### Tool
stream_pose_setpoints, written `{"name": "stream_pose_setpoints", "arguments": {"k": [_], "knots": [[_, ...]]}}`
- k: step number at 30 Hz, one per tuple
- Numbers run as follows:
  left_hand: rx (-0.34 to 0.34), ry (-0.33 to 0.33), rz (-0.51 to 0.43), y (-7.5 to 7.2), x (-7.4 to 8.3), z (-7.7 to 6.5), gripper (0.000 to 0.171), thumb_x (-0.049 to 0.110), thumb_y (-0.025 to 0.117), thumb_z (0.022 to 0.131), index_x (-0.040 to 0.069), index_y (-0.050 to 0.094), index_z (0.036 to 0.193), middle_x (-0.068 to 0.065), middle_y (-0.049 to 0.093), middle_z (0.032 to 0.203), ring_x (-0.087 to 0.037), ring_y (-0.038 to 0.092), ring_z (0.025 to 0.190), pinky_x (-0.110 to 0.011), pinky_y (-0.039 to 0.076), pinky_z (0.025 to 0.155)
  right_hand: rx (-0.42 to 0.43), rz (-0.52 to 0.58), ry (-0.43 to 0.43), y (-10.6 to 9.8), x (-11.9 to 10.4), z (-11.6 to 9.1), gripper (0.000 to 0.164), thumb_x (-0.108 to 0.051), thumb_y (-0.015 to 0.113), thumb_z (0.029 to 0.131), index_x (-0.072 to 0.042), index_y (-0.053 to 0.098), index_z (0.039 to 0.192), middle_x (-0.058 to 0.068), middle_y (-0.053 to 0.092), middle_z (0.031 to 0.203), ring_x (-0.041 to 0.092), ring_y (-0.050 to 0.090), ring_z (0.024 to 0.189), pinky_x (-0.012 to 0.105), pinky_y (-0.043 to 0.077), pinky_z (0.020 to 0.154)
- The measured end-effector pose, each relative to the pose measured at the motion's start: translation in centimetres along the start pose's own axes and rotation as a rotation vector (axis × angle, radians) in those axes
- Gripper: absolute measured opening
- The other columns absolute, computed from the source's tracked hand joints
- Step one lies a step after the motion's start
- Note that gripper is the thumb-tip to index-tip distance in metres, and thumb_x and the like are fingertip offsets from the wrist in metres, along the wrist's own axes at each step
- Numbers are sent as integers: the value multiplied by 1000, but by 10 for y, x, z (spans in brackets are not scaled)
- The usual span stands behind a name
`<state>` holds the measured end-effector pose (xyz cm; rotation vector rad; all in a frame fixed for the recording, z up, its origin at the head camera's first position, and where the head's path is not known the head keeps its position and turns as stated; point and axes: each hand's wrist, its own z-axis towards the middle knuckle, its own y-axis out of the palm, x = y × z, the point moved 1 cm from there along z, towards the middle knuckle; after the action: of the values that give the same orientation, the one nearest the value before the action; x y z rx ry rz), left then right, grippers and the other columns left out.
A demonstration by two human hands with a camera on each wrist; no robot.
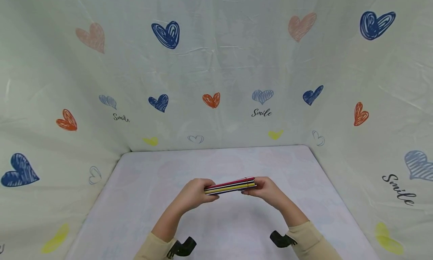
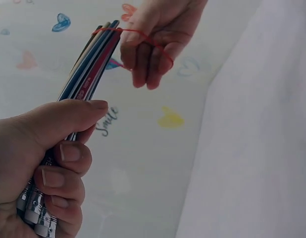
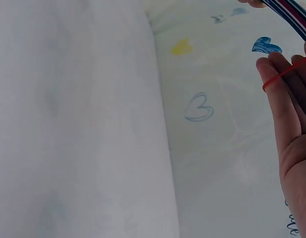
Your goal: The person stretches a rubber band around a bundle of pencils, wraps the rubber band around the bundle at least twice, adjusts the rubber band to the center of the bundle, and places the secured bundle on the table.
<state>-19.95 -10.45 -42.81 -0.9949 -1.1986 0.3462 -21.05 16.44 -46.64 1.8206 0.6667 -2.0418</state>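
Observation:
My left hand [image 1: 194, 194] grips a bundle of pencils [image 1: 230, 185], with the thumb along one side and the fingers curled round the other. Red, yellow, dark and white stripes show on them; in the left wrist view their silvery ends [image 2: 34, 213] show below the palm. A red rubber band [image 2: 135, 31] crosses the bundle near its far end and stretches out round the fingers of my right hand [image 1: 265, 190]. In the right wrist view, the band [image 3: 281, 74] loops over those fingers near their tips. Both hands hold the bundle raised over the table.
A pale white table [image 1: 159, 168] with rounded far corners lies under the hands. A light curtain [image 1: 216, 64] printed with hearts and "Smile" hangs behind it and along both sides. Black wrist mounts [image 1: 186, 247] sit at both beige sleeves [image 1: 153, 248].

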Motion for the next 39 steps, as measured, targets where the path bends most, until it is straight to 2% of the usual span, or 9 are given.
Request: {"name": "stream_pose_setpoints", "arguments": {"k": [4,7,13,20,24,28,32,35,39], "knots": [[30,-37,-36,0,-1,2,18,20,83,78,11,71,88,9,60,71,-10,53,64,-27,47,59,-144,67,-43,2,1,1,29,-3,57,97,16,57,119,25,65,115,35,64,107,41,51,89],[55,-79,-74,0,-3,4,20,21,84,78,9,71,89,7,60,72,-12,53,65,-28,47,59,-184,89,-72,4,0,2,24,-1,53,99,17,59,114,27,65,114,33,64,108,43,51,88],[78,-144,-160,1,-7,8,24,23,84,78,7,72,91,4,60,73,-14,51,66,-29,45,58,-150,79,-152,9,-4,3,25,6,57,94,19,60,115,30,63,114,20,67,104,43,52,86],[30,-151,-233,5,-12,13,23,23,83,79,5,73,91,2,61,72,-15,50,65,-31,43,58,-55,-14,-392,18,-10,2,19,15,59,88,16,67,106,25,68,104,17,69,97,38,55,78],[12,-146,-265,10,-15,15,22,21,82,80,5,74,91,2,62,71,-14,50,65,-31,42,58,31,-34,-548,25,-15,1,26,23,63,80,13,70,104,18,71,103,15,69,95,36,56,73],[2,-132,-302,14,-16,17,21,21,81,81,4,74,91,2,62,71,-14,48,63,-30,41,56,133,-58,-773,32,-20,3,36,25,69,72,13,69,106,20,70,103,18,70,95,34,56,73],[1,-118,-335,16,-16,18,21,22,81,81,4,74,90,1,63,73,-14,48,64,-30,42,57,378,-180,-972,42,-24,4,32,4,78,78,12,69,108,21,70,105,23,67,98,28,53,84],[10,-112,-348,16,-15,18,20,22,81,81,5,75,90,1,64,74,-14,49,65,-31,42,58,599,-199,-991,53,-25,2,38,-11,77,83,14,67,109,20,68,110,26,61,103,28,46,93],[24,-115,-367,17,-13,17,19,21,81,81,5,75,90,1,66,76,-14,50,67,-31,43,59,762,-52,-919,70,-23,-3,41,-6,71,87,20,59,115,21,62,123,27,50,113,32,40,96]]}}
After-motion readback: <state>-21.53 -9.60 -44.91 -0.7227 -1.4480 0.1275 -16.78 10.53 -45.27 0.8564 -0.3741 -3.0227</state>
